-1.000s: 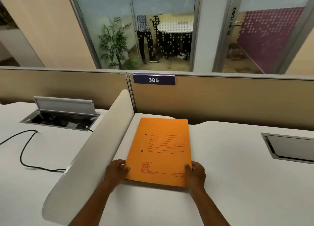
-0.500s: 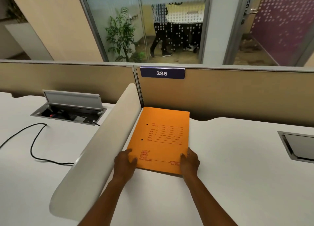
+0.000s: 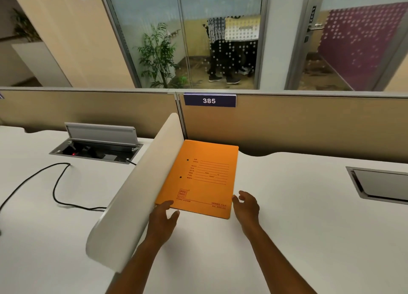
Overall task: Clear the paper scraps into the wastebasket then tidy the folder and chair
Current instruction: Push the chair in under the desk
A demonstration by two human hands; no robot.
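An orange folder (image 3: 204,179) lies flat on the white desk (image 3: 287,216), tucked into the back corner beside the curved white divider (image 3: 136,194). My left hand (image 3: 163,218) hovers at the folder's near left corner with fingers spread, holding nothing. My right hand (image 3: 247,205) sits just off the near right corner, fingers relaxed and apart from the folder. No paper scraps, wastebasket or chair are in view.
A tan partition (image 3: 298,125) with a "385" sign (image 3: 209,100) closes the desk's back. An open cable box (image 3: 97,149) and a black cable (image 3: 55,183) lie on the left desk. A closed flap (image 3: 382,185) sits at the right.
Both hands pushed the folder back toward the partition corner, then let go of its near edge and drew slightly away.
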